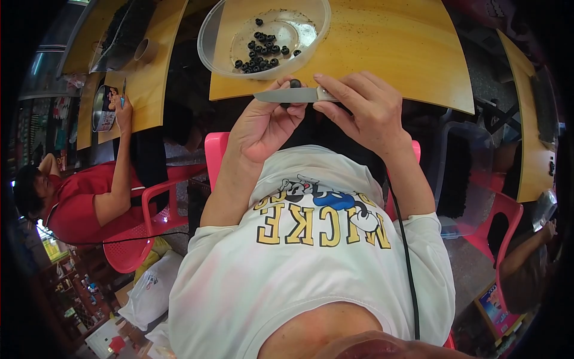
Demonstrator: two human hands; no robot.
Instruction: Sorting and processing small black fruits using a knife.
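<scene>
My right hand point(365, 110) is closed round the pale handle of a small knife point(287, 96), whose blade points left. In the fingers of my left hand point(269, 122) is a small dark roundish piece point(295, 84), showing above and below the blade. The blade crosses in front of it; whether the edge cuts into it I cannot tell. Just beyond my hands stands a clear plastic bowl point(206, 51), with several shiny black round pieces point(260, 51) in its bottom, some with a hole or pale spot.
The wooden table point(388, 54) carries dark crumbs. At left, a person in red point(89, 203) sits at another table point(149, 90), holding something thin. A clear tub point(466, 179) of dark pieces stands at right, near a pink chair point(499, 221). Another person's arm point(529, 248) shows far right.
</scene>
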